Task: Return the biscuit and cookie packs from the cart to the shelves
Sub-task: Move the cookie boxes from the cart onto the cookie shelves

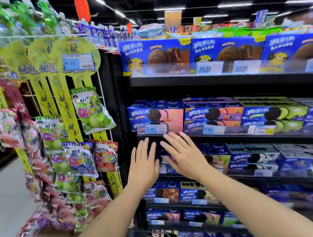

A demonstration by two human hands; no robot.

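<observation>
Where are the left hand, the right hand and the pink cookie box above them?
left hand [143,163], head view, back of the hand.
right hand [185,154], head view, back of the hand.
pink cookie box [172,115], head view, pink front face.

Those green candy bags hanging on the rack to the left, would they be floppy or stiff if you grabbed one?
Probably floppy: the green candy bag hangs from its top edge and its glossy film looks crinkled. It likely swings if pushed, since only the rack strip holds it. The shiny wrap suggests it could be a bit slippery. Its bulging middle hints at loose soft pieces inside.
</observation>
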